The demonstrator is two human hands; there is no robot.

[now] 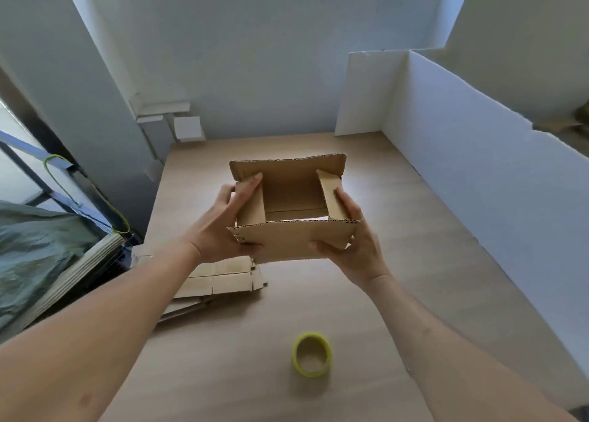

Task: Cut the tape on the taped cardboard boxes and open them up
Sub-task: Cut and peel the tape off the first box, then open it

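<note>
The cardboard box (294, 211) is open and is held in the air between both hands, above the wooden table (398, 262). The left hand (223, 224) grips its left side, with the fingers on the left inner flap. The right hand (353, 240) grips the right side. Below the right hand, near the person, a yellow tape roll (312, 354) lies on the table; under the left hand lie flattened cardboard pieces (223, 281).

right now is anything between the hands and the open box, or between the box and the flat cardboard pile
Nothing visible. The left hand and right hand both already have a grip on the box, held above the table. The flat cardboard pile lies just below and left of it, with only open air between.
</note>
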